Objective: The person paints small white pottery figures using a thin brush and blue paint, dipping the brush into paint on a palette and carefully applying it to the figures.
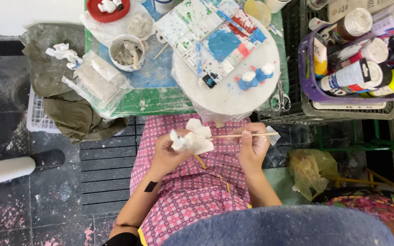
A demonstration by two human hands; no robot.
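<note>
My left hand (167, 152) grips a crumpled white tissue (192, 139) over my pink checked lap. In my right hand (253, 146) lies a thin wooden brush (233, 135), held level, with its tip pushed into the tissue. Just beyond my hands, two small blue and white clay figures (255, 76) stand on a round white turntable (226, 91). A white paint palette (208, 38) smeared with blue, red and green rests on the far part of the turntable.
A green table (153, 98) carries a cup of grey slip (126, 52), a plastic bag of clay (97, 82) and a red dish (108, 9). At right is a purple basket (308, 75) of paint bottles. Scissors (280, 98) lie beside the turntable. A paper roll (3, 171) lies on the floor.
</note>
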